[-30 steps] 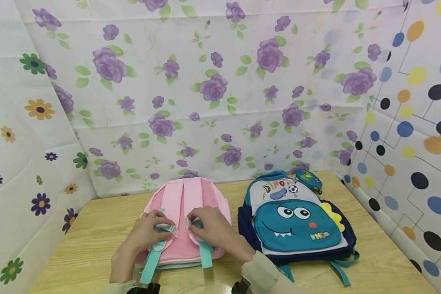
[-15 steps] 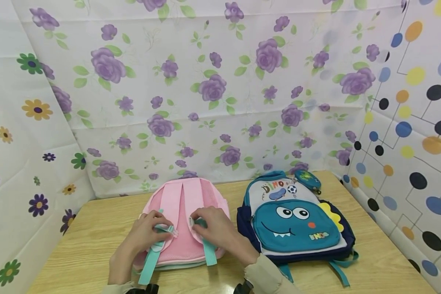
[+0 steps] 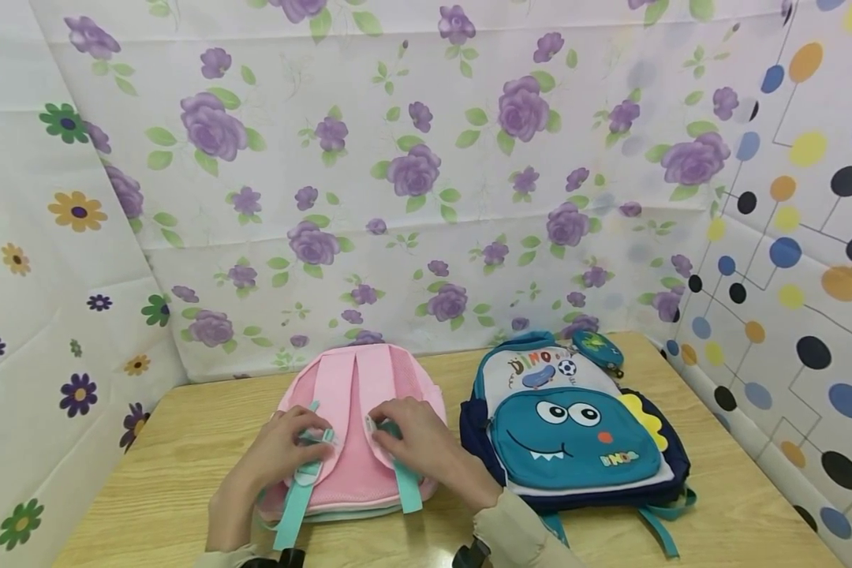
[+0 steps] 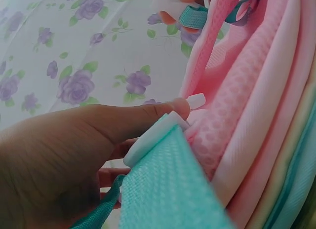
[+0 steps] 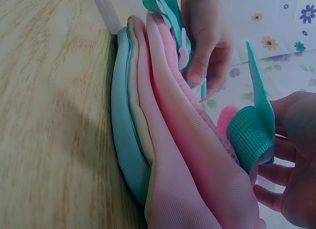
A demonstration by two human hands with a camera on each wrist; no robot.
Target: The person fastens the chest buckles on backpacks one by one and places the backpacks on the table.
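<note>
A pink backpack (image 3: 369,491) lies with its back panel and two shoulder straps facing up. My left hand (image 3: 284,443) pinches a white plastic buckle (image 4: 155,139) at the lower end of the left shoulder strap. From that buckle hangs a mint-green webbing strap (image 3: 295,505). Across from it, my right hand (image 3: 417,442) holds the right shoulder strap's end between thumb and fingers, where a small white buckle piece (image 3: 370,425) shows. Green webbing (image 5: 249,135) loops beside the right fingers, and its loose tail (image 3: 408,487) hangs over the backpack's lower edge.
To the right lies a teal and navy dinosaur backpack (image 3: 575,442) with a small teal pouch (image 3: 596,347) at its top. Both bags lie on a wooden table (image 3: 177,465). Patterned cloth (image 3: 412,260) hangs behind and at both sides.
The right hand has shifted slightly right, and its loose green webbing tail has swung right. The left hand keeps its place while its buckle has turned a little.
</note>
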